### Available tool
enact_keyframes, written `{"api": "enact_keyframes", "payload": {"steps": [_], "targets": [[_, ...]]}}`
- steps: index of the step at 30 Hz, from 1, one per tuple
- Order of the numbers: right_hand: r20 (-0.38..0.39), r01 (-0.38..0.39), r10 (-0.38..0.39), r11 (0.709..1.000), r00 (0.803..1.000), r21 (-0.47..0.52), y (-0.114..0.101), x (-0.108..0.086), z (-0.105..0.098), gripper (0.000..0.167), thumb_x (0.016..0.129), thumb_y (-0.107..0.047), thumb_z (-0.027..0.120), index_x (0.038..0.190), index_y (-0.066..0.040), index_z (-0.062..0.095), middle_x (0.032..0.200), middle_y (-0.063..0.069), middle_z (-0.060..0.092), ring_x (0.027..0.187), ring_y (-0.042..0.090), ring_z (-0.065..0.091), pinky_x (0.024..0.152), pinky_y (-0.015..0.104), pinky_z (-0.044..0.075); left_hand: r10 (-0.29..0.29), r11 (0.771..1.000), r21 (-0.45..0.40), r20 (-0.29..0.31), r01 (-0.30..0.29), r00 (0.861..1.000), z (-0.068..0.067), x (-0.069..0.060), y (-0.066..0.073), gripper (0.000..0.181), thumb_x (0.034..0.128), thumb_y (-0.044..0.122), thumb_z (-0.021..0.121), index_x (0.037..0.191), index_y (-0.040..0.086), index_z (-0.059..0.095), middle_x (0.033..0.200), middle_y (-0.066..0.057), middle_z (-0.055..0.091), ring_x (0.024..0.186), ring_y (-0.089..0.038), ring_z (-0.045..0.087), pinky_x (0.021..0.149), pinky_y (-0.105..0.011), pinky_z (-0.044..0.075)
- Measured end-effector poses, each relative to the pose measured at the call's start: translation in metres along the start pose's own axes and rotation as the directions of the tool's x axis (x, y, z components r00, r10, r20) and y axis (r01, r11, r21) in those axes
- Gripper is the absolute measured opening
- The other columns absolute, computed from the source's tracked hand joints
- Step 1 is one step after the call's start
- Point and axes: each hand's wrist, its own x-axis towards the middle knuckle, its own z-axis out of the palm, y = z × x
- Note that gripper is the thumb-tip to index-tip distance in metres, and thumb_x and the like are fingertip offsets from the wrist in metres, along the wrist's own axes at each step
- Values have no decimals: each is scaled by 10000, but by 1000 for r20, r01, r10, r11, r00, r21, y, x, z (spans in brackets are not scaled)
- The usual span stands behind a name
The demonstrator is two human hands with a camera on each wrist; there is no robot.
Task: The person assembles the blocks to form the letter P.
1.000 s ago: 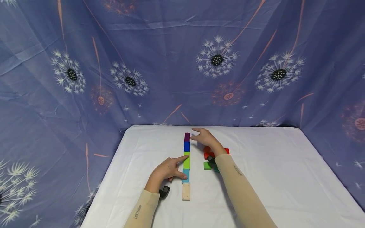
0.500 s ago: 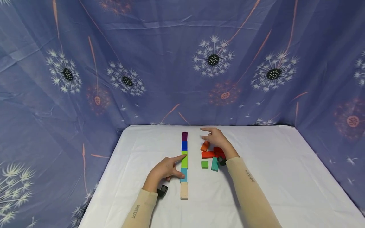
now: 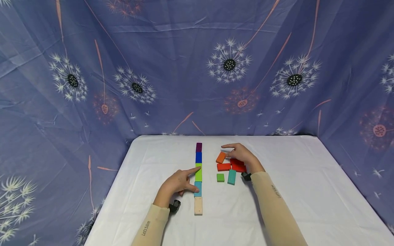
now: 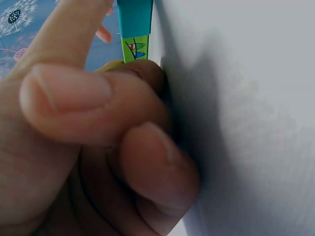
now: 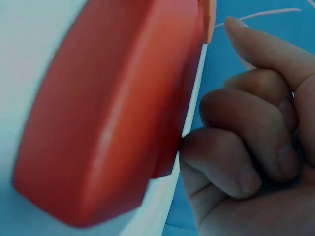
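A straight row on the white cloth runs from a purple block [image 3: 199,147] at the back through blue [image 3: 198,157], lime green [image 3: 198,175] and light blue [image 3: 198,186] to a plain wooden block [image 3: 198,206]. My left hand [image 3: 179,182] rests its index fingertip on the lime block and its thumb on the light blue one. Beside the orange block [image 3: 221,157] is my right hand [image 3: 241,153], index finger extended, thumb near that block; contact cannot be told. The right wrist view shows its other fingers curled beside a red block [image 5: 103,118].
Right of the row lie several red blocks [image 3: 223,167], a small green block [image 3: 220,177] and a teal block [image 3: 232,177]. A patterned blue curtain [image 3: 184,68] hangs behind the white-covered table [image 3: 292,191].
My right hand has moved away from the purple block, rightward and then down toward the orange block, uncovering the loose blocks. My left hand keeps its place on the row.
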Motion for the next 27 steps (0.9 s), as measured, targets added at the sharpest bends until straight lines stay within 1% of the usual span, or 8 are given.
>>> {"api": "enact_keyframes", "payload": {"steps": [3, 6, 9, 12, 16, 21, 24, 27], "targets": [[33, 0, -1, 1000, 999, 18, 1, 2, -2, 501, 979, -113, 709, 1469, -210, 665, 830, 43, 692, 730, 188, 546, 724, 311, 452, -6, 1000, 3, -1, 6, 1000, -1, 0, 0, 973, 758, 359, 971, 1600, 381, 484, 626, 23, 520, 384, -143, 468, 488, -296, 426], [62, -12, 11, 1000, 998, 11, 1, 4, -3, 509, 962, -97, 711, 1453, -228, 680, 1090, 142, 725, 759, 194, 552, 752, 311, 461, -9, 1000, 6, -3, 9, 1000, -1, 0, 0, 971, 757, 365, 971, 1598, 388, 485, 635, 23, 525, 382, -142, 469, 492, -299, 436], [87, -22, 22, 1000, 996, 0, 0, 7, -3, 520, 946, -75, 707, 1439, -236, 692, 1420, 212, 615, 760, 194, 504, 725, 309, 429, -10, 1000, 6, -3, 10, 1000, 0, 0, 0, 970, 758, 363, 971, 1597, 394, 485, 632, 23, 522, 380, -142, 470, 498, -303, 447], [98, -17, 20, 999, 995, -30, 0, 9, -4, 523, 940, -50, 696, 1428, -238, 702, 1615, 203, 462, 814, 197, 478, 694, 305, 387, -12, 1000, 6, -2, 12, 1000, 0, 0, 0, 967, 760, 357, 971, 1595, 398, 486, 623, 27, 514, 381, -142, 470, 504, -308, 455], [95, -29, 35, 998, 995, -58, 0, 10, -4, 493, 947, -49, 691, 1398, -244, 725, 1638, 201, 454, 969, 235, 502, 734, 320, 396, -18, 1000, 10, -2, 18, 1000, 0, 0, 1, 963, 758, 356, 973, 1591, 400, 491, 617, 28, 510, 385, -141, 473, 510, -307, 457], [76, -66, 70, 997, 995, -51, -2, 9, -3, 417, 948, -97, 722, 1335, -243, 767, 1616, 186, 484, 1221, 276, 521, 960, 383, 459, -19, 1000, 11, -1, 19, 1000, 0, 0, 2, 960, 759, 359, 971, 1591, 395, 493, 616, 25, 513, 382, -140, 473, 505, -300, 445], [76, -84, 88, 995, 993, -46, -2, 9, -2, 378, 928, -121, 767, 1293, -220, 786, 1567, 186, 521, 1221, 271, 532, 983, 391, 464, -7, 1000, 9, 2, 7, 1000, 0, 0, 2, 962, 762, 348, 970, 1595, 385, 490, 594, 27, 512, 377, -134, 470, 512, -303, 458], [79, -105, 108, 994, 991, -42, -2, 10, -1, 335, 908, -149, 808, 1238, -201, 795, 1485, 171, 562, 1111, 264, 540, 897, 362, 459, 6, 1000, 4, 3, -6, 1000, 0, 0, 1, 965, 764, 331, 971, 1599, 373, 489, 572, 29, 509, 373, -130, 469, 521, -310, 473]]}}
